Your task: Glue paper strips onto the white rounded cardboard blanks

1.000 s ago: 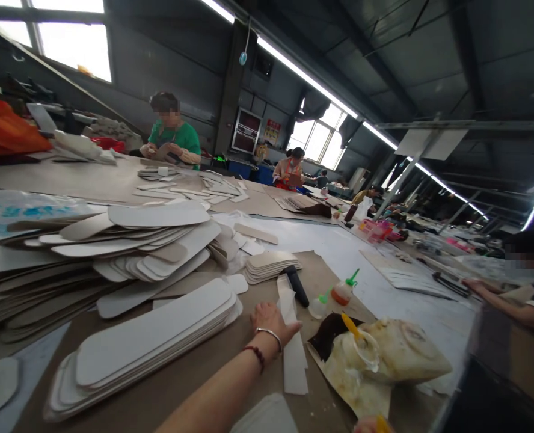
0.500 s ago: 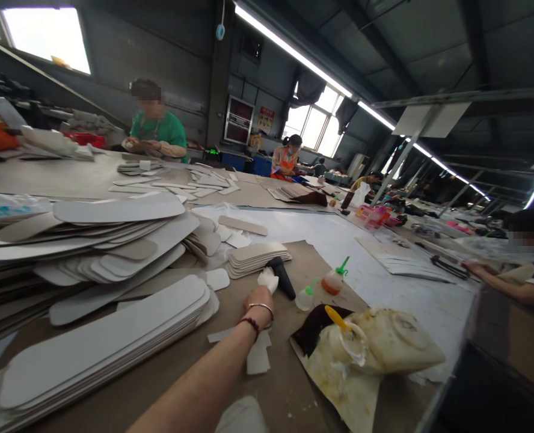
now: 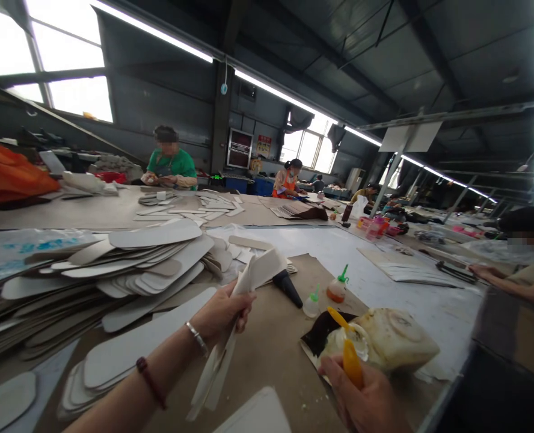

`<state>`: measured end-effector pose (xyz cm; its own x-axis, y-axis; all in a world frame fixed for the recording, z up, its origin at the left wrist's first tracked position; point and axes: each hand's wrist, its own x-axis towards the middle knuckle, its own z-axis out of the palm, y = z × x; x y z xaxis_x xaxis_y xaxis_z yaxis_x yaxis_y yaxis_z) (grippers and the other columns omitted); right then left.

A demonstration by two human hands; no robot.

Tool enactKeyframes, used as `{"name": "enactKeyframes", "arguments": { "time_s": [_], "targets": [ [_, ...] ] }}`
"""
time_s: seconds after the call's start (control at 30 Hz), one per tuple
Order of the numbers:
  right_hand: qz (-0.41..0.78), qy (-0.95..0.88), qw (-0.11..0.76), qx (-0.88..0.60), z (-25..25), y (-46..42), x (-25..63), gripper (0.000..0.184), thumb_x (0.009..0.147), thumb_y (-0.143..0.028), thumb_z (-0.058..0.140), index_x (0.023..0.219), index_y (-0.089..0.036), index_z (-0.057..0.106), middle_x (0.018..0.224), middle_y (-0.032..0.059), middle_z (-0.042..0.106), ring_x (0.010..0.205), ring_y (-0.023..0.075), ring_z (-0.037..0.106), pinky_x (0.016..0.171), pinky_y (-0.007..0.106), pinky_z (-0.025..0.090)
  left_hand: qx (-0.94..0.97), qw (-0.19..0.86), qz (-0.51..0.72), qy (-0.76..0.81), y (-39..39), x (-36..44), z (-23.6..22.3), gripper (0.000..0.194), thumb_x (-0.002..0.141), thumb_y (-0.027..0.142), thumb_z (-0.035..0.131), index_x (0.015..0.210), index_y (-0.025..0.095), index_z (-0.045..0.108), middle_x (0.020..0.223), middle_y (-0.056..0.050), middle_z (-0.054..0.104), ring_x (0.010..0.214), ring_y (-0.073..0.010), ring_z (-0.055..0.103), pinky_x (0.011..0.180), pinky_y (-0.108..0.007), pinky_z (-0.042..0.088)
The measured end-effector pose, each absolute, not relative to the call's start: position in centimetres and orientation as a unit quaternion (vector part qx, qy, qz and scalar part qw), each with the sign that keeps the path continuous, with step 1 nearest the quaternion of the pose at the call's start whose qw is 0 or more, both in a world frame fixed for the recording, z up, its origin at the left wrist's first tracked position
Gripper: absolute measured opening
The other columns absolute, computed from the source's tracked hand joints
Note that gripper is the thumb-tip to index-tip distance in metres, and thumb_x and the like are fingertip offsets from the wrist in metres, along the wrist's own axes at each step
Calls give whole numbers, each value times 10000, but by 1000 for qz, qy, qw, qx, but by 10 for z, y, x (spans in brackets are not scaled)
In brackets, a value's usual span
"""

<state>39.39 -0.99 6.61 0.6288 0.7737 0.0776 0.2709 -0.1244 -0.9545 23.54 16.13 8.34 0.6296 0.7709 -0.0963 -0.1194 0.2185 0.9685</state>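
Note:
My left hand (image 3: 222, 313) is closed around a long white strip (image 3: 231, 328), lifted off the brown table (image 3: 271, 349) and slanting from upper right to lower left. My right hand (image 3: 361, 400) at the bottom edge grips a yellow-handled brush (image 3: 350, 361). The brush stands in front of a glue-crusted container (image 3: 384, 340) resting on a stained sheet. A dark cone-shaped tool (image 3: 289, 287) lies just beyond the strip.
Stacks of white rounded strips (image 3: 127, 270) fill the left side, with more (image 3: 136, 343) near my forearm. Two small glue bottles with green caps (image 3: 337, 290) stand mid-table. Other people work at the far edge and at the right (image 3: 519, 282).
My left hand picked the white strip up off the table and raised it. My right hand with the yellow brush came into view at the bottom.

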Motion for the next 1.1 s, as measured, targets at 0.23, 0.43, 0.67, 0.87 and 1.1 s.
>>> {"name": "enactKeyframes", "arguments": {
  "time_s": [0.23, 0.43, 0.67, 0.87, 1.1],
  "targets": [
    [492, -266, 658, -503, 100, 31, 332, 459, 590, -507, 763, 735, -198, 455, 453, -141, 321, 358, 12, 187, 330, 128, 259, 513, 772, 264, 267, 87, 185, 82, 370, 641, 450, 701, 677, 192, 438, 461, 86, 466, 338, -26, 368, 372, -161, 259],
    [425, -294, 685, -513, 94, 23, 308, 430, 635, -468, 750, 695, -214, 408, 416, -150, 295, 335, 20, 216, 323, 137, 266, 482, 777, 283, 291, 57, 156, 71, 379, 639, 481, 697, 650, 178, 469, 467, 51, 521, 358, -42, 402, 395, -175, 267],
    [321, -340, 695, -547, 84, 15, 299, 371, 662, -476, 723, 744, -174, 522, 459, -104, 437, 343, 16, 318, 322, 122, 240, 443, 782, 297, 322, 31, 141, 60, 276, 566, 347, 711, 699, 171, 546, 461, 54, 521, 361, -62, 406, 388, -191, 297],
    [306, -329, 731, -513, 101, 0, 291, 344, 659, -440, 734, 760, -174, 540, 651, -39, 605, 486, 59, 531, 428, 142, 433, 443, 771, 249, 384, 4, 131, 55, 163, 570, 232, 590, 717, 184, 541, 416, 51, 520, 389, -89, 442, 438, -209, 281],
    [249, -312, 754, -522, 122, -22, 314, 377, 538, -326, 806, 739, -209, 509, 620, -78, 559, 520, 78, 543, 479, 178, 506, 367, 796, 278, 392, -20, 74, 50, 213, 664, 348, 645, 711, 165, 548, 583, -13, 625, 573, -123, 537, 579, -230, 401]
  ]
}}
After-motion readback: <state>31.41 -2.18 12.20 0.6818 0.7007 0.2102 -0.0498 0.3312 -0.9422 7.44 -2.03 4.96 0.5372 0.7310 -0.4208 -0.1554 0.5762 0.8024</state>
